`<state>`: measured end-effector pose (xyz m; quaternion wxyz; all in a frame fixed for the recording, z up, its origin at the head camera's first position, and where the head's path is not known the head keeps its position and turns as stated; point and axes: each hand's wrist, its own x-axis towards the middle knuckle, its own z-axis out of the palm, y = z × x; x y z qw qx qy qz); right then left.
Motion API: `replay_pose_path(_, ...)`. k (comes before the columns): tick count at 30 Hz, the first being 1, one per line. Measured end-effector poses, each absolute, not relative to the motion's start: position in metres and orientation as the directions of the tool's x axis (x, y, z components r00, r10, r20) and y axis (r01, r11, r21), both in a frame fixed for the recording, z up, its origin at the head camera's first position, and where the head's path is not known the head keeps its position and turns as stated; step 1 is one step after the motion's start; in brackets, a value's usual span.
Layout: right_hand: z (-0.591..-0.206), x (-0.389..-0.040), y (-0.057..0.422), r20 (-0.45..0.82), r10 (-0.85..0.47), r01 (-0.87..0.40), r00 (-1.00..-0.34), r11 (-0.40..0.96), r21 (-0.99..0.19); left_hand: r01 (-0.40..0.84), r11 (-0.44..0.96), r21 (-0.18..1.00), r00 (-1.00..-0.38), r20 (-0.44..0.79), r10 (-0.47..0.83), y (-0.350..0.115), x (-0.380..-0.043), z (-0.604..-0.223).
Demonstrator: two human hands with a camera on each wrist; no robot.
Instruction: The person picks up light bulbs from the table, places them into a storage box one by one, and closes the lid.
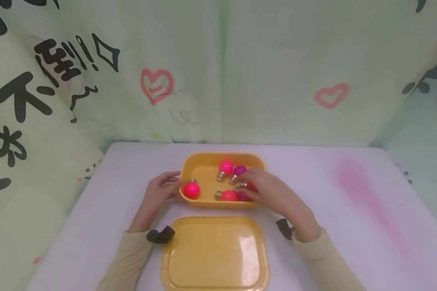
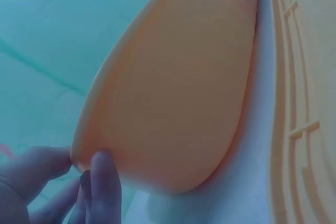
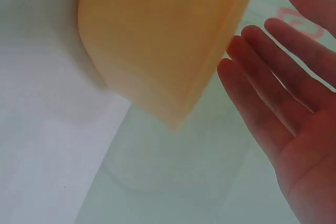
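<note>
A yellow plastic box (image 1: 204, 204) holds several small light bulbs with metal screw bases. My left hand (image 1: 162, 190) pinches the box's left rim; in the left wrist view its fingers (image 2: 105, 182) lie against the outer wall. Near it lies a pink bulb (image 1: 191, 190). Over the box's right end, my right hand (image 1: 267, 190) has its fingertips by a red bulb (image 1: 252, 186), partly covered by the hand. In the right wrist view those fingers (image 3: 273, 82) look spread and nearly straight, with no bulb visible between them. A purple bulb (image 1: 239, 169) and pink bulb (image 1: 225, 166) lie beyond.
A yellow lid (image 1: 211, 254) lies flat on the white table (image 1: 331, 226), in front of the box. Another pink bulb (image 1: 228, 195) and a second purple bulb (image 1: 242, 197) lie along the box's near wall. Behind the table hangs a pale green patterned cloth (image 1: 269, 81).
</note>
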<state>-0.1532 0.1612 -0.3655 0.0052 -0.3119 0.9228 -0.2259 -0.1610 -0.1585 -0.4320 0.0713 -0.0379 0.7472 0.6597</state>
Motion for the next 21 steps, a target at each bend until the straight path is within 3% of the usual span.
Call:
replay_pose_path(12,-0.357,-0.132,0.170,0.069,-0.414,-0.383,-0.908,0.751,-0.538,-0.131,0.185,0.974,-0.991,-0.132,-0.007,-0.177,-0.148,-0.416)
replay_pose_path(21,-0.356,-0.117,0.186,0.059,-0.399,-0.341,-0.915,0.686,-0.643,-0.156,0.290,0.944,-0.987,-0.159,-0.013,-0.185,-0.127,-0.405)
